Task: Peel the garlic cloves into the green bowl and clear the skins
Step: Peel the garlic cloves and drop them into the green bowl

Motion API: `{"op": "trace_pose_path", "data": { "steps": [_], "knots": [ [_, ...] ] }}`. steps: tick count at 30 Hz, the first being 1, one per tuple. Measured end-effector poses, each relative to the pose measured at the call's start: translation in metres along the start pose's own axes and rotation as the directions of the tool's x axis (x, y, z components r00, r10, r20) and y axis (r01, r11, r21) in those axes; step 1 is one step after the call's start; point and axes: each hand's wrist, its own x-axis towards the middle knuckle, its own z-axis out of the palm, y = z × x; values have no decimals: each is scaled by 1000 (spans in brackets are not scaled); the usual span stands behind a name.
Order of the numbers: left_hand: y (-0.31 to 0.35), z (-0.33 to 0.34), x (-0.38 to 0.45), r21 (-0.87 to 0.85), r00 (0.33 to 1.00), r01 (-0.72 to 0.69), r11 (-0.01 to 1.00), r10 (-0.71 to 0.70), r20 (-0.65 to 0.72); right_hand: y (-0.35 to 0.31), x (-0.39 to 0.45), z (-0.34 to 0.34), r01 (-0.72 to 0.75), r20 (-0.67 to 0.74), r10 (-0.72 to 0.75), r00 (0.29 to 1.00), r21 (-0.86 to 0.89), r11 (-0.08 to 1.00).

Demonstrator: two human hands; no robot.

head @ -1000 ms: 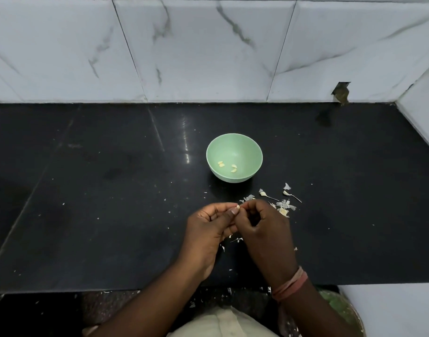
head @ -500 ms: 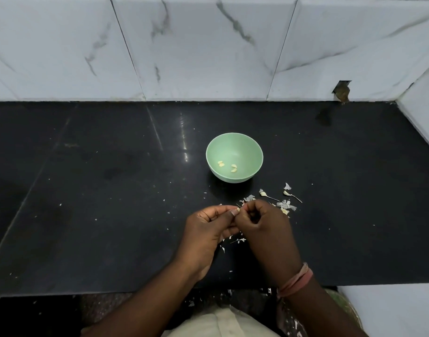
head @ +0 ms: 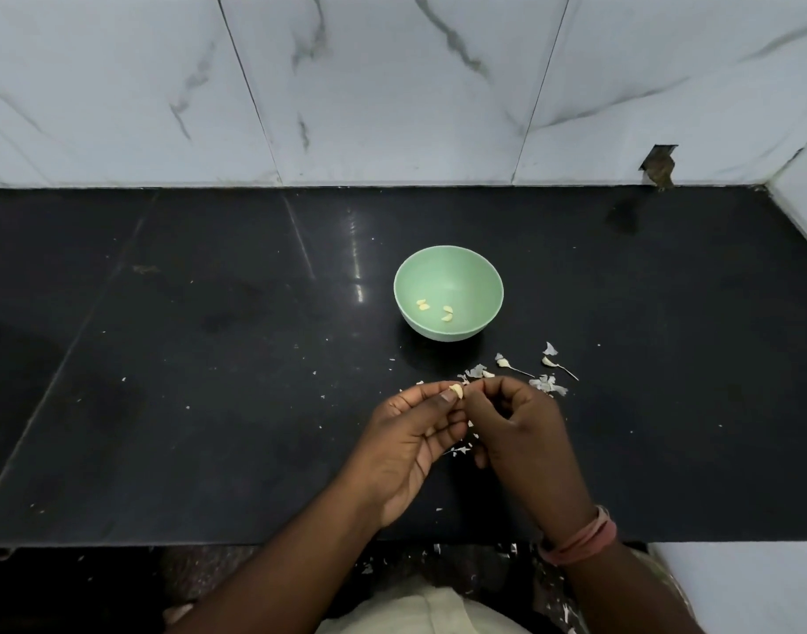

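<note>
Fingers of the left hand (head: 411, 443) pinched a garlic clove (head: 456, 390) near the counter's (head: 163, 359) front edge, the right hand (head: 520, 432) picking at it. Skins (head: 548, 384) lay between the hands and the green bowl (head: 448, 292).

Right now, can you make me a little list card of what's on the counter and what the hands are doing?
bowl: green bowl on the black counter, upright
in bowl: peeled cloves, in two spots
left hand: pinches a garlic clove
right hand: fingers curled, pinching at that clove
skins: loose skins right of the hands, below the bowl
peeling: not finished
</note>
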Motion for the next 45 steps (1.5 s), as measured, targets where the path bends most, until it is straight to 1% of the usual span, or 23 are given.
{"op": "trace_pose_path", "data": {
  "steps": [4, 7, 8, 10, 12, 15, 17, 19, 22, 26, 31, 34, 36, 38, 41, 45],
  "knots": [
    [-10, 8, -3, 14, 999, -31, 999, 31, -34, 5, -5, -13, 69, -6, -69, 998, -12, 998],
    [-15, 12, -5, 77, 997, -57, 995, 60, -43, 11, -4, -19, 197, 36, -193, 980, -153, 968],
    [-16, 13, -5, 102, 996, -65, 993, 70, -46, 14, -4, -20, 227, 48, -222, 974, -182, 957],
    [-17, 13, -5, 140, 996, -75, 987, 81, -36, 17, -4, -23, 250, 57, -244, 968, -185, 950],
    [-16, 13, -6, 159, 995, -81, 984, 89, -40, 16, -5, -24, 231, 56, -225, 973, -140, 963],
    [-17, 14, -9, 161, 990, -104, 982, 118, -81, 16, -3, -24, 153, 36, -154, 987, 34, 988],
    [-17, 13, -11, 150, 988, -104, 983, 120, -95, 17, 0, -22, 152, 17, -153, 988, 49, 987],
    [-14, 13, -12, 148, 990, -85, 985, 101, -102, 20, 2, -19, 194, 0, -194, 981, -28, 981],
    [-12, 15, -14, 125, 993, -49, 991, 62, -99, 22, 0, -16, 280, -51, -295, 954, -196, 940],
    [-12, 18, -12, 93, 993, -16, 995, 27, -113, 19, -1, -17, 351, -57, -383, 922, -293, 889],
    [-11, 17, -9, 53, 988, 18, 998, -10, -152, 21, 1, -18, 348, -18, -375, 927, -332, 877],
    [-10, 16, -9, 18, 985, 32, 999, -29, -172, 21, 1, -20, 377, 49, -385, 922, -352, 857],
    [-9, 15, -8, 0, 984, 42, 999, -41, -172, 19, 2, -19, 346, 70, -343, 937, -325, 880],
    [-8, 15, -8, -11, 986, 47, 999, -48, -163, 18, 4, -19, 282, 68, -275, 959, -283, 917],
    [-8, 15, -6, 12, 987, 38, 999, -36, -155, 16, 7, -20, 244, 83, -230, 970, -275, 930],
    [-7, 15, -4, 107, 988, -3, 994, 19, -151, 9, 7, -23, 233, 97, -212, 972, -358, 904]
  ]
}}
